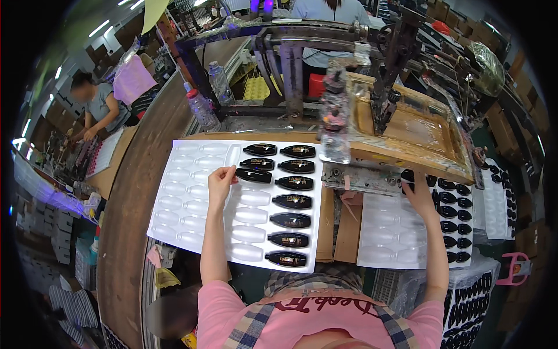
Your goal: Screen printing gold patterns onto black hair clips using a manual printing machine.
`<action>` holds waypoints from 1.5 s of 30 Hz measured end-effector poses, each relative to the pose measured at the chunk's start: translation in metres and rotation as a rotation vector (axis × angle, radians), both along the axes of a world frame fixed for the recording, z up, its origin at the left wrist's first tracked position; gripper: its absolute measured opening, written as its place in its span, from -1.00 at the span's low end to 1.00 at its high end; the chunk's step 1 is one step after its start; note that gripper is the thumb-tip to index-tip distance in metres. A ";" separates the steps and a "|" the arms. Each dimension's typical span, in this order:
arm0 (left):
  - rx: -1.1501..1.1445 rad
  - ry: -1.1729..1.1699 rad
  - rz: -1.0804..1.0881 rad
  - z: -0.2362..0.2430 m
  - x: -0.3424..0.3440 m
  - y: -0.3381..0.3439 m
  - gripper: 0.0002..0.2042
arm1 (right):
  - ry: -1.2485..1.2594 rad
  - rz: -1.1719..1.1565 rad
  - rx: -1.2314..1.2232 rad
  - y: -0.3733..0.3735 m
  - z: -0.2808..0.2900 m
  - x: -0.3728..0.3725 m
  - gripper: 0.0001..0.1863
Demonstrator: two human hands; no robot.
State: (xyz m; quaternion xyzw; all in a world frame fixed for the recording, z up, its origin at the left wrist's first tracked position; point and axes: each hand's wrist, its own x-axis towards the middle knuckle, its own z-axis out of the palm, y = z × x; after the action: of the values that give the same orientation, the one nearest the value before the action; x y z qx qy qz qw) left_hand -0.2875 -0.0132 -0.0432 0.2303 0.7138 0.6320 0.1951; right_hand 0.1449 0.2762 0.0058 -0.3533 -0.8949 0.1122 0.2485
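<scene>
My left hand (220,185) pinches the left end of a glossy black bottle (254,175) over the left white moulded tray (161,229). Printed black bottles (292,201) fill that tray's right column, and two more lie at the top of the column beside it; the other visible hollows hold none. My right hand (419,195) reaches under the wooden screen frame (401,156), its fingers closed at another black bottle (408,175) by the end of the metal fixture (372,179). That bottle is partly hidden by the hand and frame.
A second white tray (388,230) lies under my right forearm, with rows of black bottles (448,212) on its right side. The printing machine's arm (386,87) stands over the frame. A red-capped clear bottle (202,110) is behind the left tray. A co-worker (107,107) works at far left.
</scene>
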 end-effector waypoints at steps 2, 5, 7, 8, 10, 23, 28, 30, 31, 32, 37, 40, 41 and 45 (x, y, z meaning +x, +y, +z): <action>-0.069 0.022 0.038 -0.013 -0.002 0.003 -0.75 | -0.214 -0.102 0.076 0.010 -0.028 0.021 -0.45; -0.329 0.204 0.129 -0.022 -0.004 0.006 -0.66 | -0.367 -0.107 0.137 0.004 -0.024 0.029 -0.44; -0.485 0.363 0.150 -0.021 -0.001 0.007 -0.65 | -0.410 -0.120 0.146 0.000 -0.007 0.030 -0.45; -0.556 0.455 0.148 -0.018 0.001 0.008 -0.65 | -0.430 -0.130 0.148 -0.001 -0.002 0.031 -0.46; -0.709 0.666 0.176 -0.009 0.007 0.009 -0.66 | -0.282 -0.110 0.232 -0.001 -0.008 0.038 -0.49; 0.220 1.043 -0.438 0.085 0.111 0.172 -0.78 | 0.288 0.072 -0.371 -0.032 0.058 0.001 -0.50; 0.263 0.510 -0.500 0.108 0.094 0.186 -0.80 | 0.212 0.250 -0.362 -0.043 0.090 -0.059 -0.53; 0.341 0.281 -0.468 0.116 0.084 0.167 -0.81 | 0.095 0.228 -0.376 -0.055 0.097 -0.084 -0.52; 0.381 0.185 -0.450 0.114 0.079 0.156 -0.82 | 0.018 0.181 -0.383 -0.061 0.096 -0.096 -0.50; 0.399 0.135 -0.418 0.113 0.075 0.142 -0.82 | -0.019 0.172 -0.396 -0.063 0.096 -0.099 -0.48; 0.245 0.184 -0.118 0.078 0.051 0.044 -0.83 | 0.018 0.329 -0.286 -0.064 0.080 -0.094 -0.40; 0.174 0.153 -0.006 0.044 0.036 -0.010 -0.82 | 0.178 0.238 -0.112 -0.049 0.057 -0.068 -0.56; 0.136 0.144 0.039 0.039 0.036 -0.021 -0.79 | 0.220 0.132 -0.143 -0.035 0.045 -0.054 -0.63; -0.025 0.132 0.096 0.005 0.029 -0.034 -0.73 | 0.168 -0.035 -0.185 0.022 0.008 -0.018 -0.68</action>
State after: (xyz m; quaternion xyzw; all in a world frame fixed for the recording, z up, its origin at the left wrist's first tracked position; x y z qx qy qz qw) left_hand -0.2581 -0.0472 -0.0383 0.2346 0.7431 0.6151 0.1200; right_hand 0.1273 0.2979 0.0133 -0.3798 -0.8504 0.2191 0.2908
